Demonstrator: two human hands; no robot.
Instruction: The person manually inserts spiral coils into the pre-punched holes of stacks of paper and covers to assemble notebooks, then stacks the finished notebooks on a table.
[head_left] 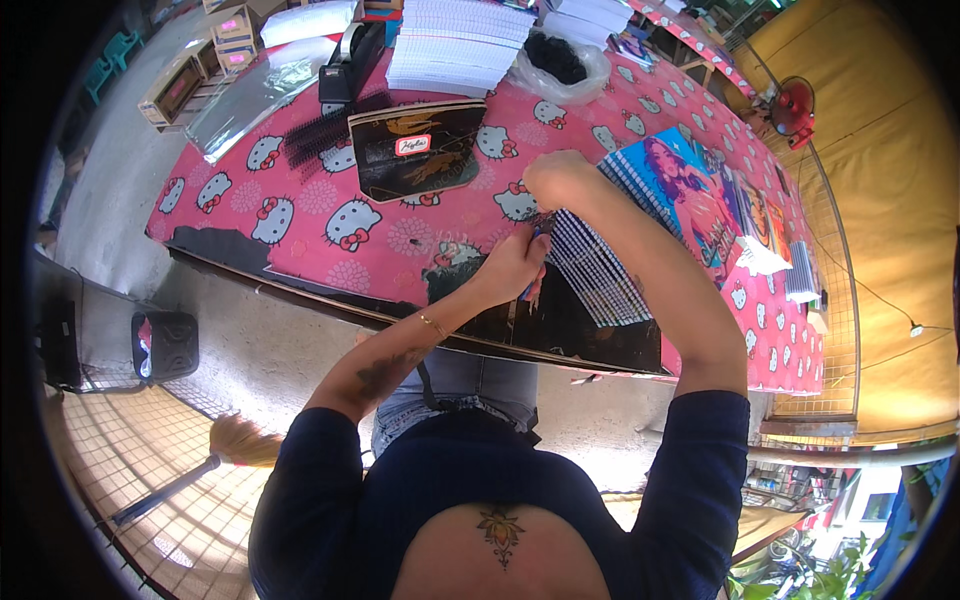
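Note:
My left hand (515, 265) is closed round a small tool with blue and red handles (538, 284), most of it covered by the fingers. Just beyond it, my right hand (560, 182) is curled at the far end of a row of spiral-bound notebooks (598, 268). Whatever its fingers grip is hidden behind the hand. The notebooks lie with their coiled spines toward me, partly under my right forearm. Next to them is a notebook with a bright blue illustrated cover (672, 185). A black and gold board with a cut corner (415, 165) lies to the left of my hands.
Loose black binding coils (325, 135) lie beside a black tape dispenser (350, 62). Behind stand a tall paper stack (455, 50) and a plastic bag of black coils (558, 65). More notebooks (765, 220) lie right. The pink patterned table cover (310, 215) is torn along the near edge.

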